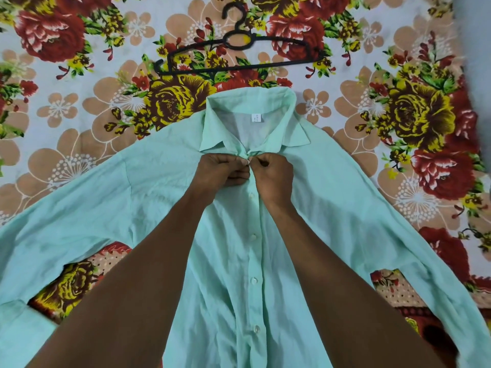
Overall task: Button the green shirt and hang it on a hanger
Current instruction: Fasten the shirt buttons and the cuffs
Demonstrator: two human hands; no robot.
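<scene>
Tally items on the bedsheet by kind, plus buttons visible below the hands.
Shirt: 1
Hanger: 1
Buttons in view below the hands: 4, at
Total: 6

Left hand and right hand both pinch the shirt just below the collar.

free: bare floral bedsheet (79,107) left and right of the hanger (239,51) | free: a strip of sheet between hanger and green shirt (332,195) collar | blocked: below the hanger — shirt spread wide, both forearms crossing it, left hand (223,168) and right hand (273,172) bunched at the placket
</scene>
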